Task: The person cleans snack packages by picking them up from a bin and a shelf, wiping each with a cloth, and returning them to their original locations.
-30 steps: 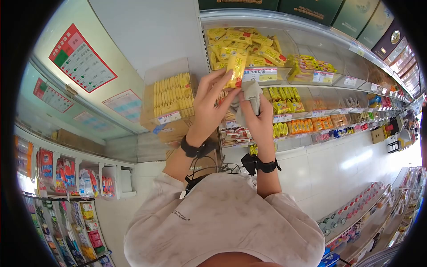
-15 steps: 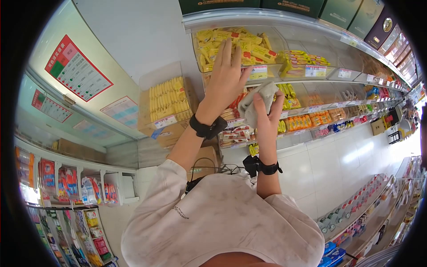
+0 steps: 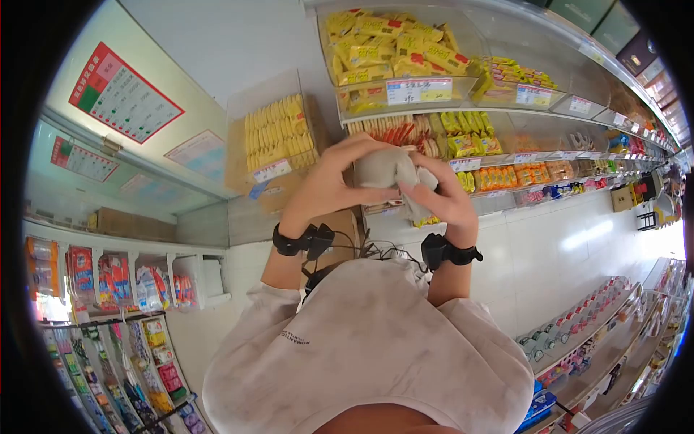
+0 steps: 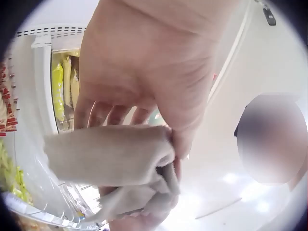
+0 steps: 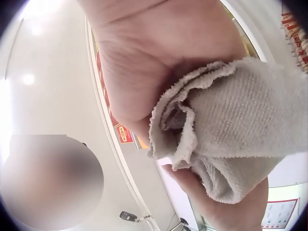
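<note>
A folded grey cloth (image 3: 390, 171) is between the two hands in front of the shelves in the head view. My left hand (image 3: 329, 181) curls round its left side, with the thumb along its lower edge. From the right, my right hand (image 3: 450, 194) grips the cloth with thumb and fingers. In the left wrist view, the cloth (image 4: 113, 154) lies across the fingers of my left hand (image 4: 144, 67). The cloth's ragged edge (image 5: 211, 120) shows against my right hand (image 5: 163, 57) in the right wrist view. Yellow packets (image 3: 397, 47) fill the bin beyond the hands.
A clear box of yellow packets (image 3: 278, 137) stands left of the shelf. Price labels (image 3: 419, 90) line the shelf fronts, with green and orange packets (image 3: 499, 177) lower down. Another shelf unit (image 3: 578, 347) stands at the lower right, and hanging goods (image 3: 116, 278) at the left.
My left hand first held a yellow packet, was then empty over the packet bin, and has come back down to the cloth. The cloth has shifted slightly left, and the bin appears larger.
</note>
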{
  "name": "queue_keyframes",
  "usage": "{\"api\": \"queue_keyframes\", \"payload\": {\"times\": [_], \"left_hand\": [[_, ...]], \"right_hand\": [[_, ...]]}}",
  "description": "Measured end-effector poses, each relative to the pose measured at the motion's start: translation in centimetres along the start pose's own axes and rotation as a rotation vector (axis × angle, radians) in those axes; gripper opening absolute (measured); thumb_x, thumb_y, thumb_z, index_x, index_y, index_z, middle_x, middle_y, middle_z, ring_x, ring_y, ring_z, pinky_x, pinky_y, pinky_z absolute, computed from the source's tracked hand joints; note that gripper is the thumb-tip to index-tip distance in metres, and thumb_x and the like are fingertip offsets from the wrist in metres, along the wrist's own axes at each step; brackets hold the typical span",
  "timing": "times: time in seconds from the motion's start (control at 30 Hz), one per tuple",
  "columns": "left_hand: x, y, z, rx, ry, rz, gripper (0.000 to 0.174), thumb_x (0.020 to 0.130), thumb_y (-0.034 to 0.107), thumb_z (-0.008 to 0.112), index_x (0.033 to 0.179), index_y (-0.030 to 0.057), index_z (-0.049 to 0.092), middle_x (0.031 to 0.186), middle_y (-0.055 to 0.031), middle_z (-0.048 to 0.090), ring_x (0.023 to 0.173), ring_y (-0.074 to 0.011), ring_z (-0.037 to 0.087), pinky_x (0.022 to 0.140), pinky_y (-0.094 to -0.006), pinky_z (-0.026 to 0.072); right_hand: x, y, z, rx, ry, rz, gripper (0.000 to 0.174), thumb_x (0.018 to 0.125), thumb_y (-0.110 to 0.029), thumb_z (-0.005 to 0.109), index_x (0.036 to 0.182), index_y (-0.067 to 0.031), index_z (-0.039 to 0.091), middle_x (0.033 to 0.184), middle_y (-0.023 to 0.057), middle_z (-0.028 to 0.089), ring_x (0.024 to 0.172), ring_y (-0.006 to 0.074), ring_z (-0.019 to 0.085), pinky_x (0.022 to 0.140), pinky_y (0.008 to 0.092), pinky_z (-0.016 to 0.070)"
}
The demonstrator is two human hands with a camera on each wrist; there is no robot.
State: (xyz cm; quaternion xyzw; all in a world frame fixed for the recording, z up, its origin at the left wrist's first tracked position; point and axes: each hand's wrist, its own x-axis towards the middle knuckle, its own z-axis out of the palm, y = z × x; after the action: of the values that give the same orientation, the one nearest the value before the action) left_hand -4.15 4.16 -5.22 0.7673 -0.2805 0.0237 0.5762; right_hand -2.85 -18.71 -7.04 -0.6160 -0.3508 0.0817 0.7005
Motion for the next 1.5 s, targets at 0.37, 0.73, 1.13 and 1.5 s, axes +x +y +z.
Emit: {"api": "queue_keyframes", "payload": {"times": [0.37,0.73,1.13,1.5], "left_hand": [[-4.2,-0.5,-0.8,-0.233,0.466,-0.27,0.018,0.092,0.006,0.072,0.104,0.0016,0.059,0.089,0.0004,0.065,0.083,-0.0044,0.057,0.072,-0.0221,0.0462],[-5.0,0.1,-2.0,0.118,0.356,-0.372,0.029,0.086,0.018,0.08,0.103,-0.0021,0.068,0.087,-0.0027,0.069,0.078,-0.0065,0.06,0.07,-0.0236,0.049],[-6.2,-1.1,-3.7,0.046,0.423,-0.381,0.024,0.083,0.014,0.083,0.095,-0.0006,0.068,0.084,-0.0001,0.067,0.078,-0.0059,0.059,0.067,-0.0223,0.0466],[-6.1,-1.8,-4.4,0.029,0.601,-0.314,0.014,0.09,0.007,0.075,0.099,-0.0022,0.069,0.089,-0.0008,0.066,0.084,-0.0068,0.059,0.075,-0.0223,0.0464]], "right_hand": [[1.5,1.9,1.6,0.04,-0.055,0.046,0.052,0.096,-0.021,0.067,0.142,-0.004,0.048,0.112,0.0053,0.064,0.101,0.0126,0.06,0.088,0.0263,0.0484],[1.6,3.4,0.8,-0.144,0.25,-0.018,0.019,0.091,-0.008,0.069,0.108,0.0011,0.07,0.089,0.0054,0.067,0.081,0.0077,0.057,0.074,0.0238,0.0468],[1.6,1.8,1.0,-0.03,0.403,0.199,0.023,0.093,-0.014,0.073,0.11,0.0004,0.07,0.093,0.001,0.068,0.084,0.0072,0.06,0.076,0.0231,0.0481],[2.0,2.6,0.7,-0.168,0.323,0.138,0.02,0.092,-0.016,0.074,0.101,0.0001,0.067,0.086,-0.0023,0.063,0.078,0.0064,0.053,0.067,0.0222,0.0424]]}}
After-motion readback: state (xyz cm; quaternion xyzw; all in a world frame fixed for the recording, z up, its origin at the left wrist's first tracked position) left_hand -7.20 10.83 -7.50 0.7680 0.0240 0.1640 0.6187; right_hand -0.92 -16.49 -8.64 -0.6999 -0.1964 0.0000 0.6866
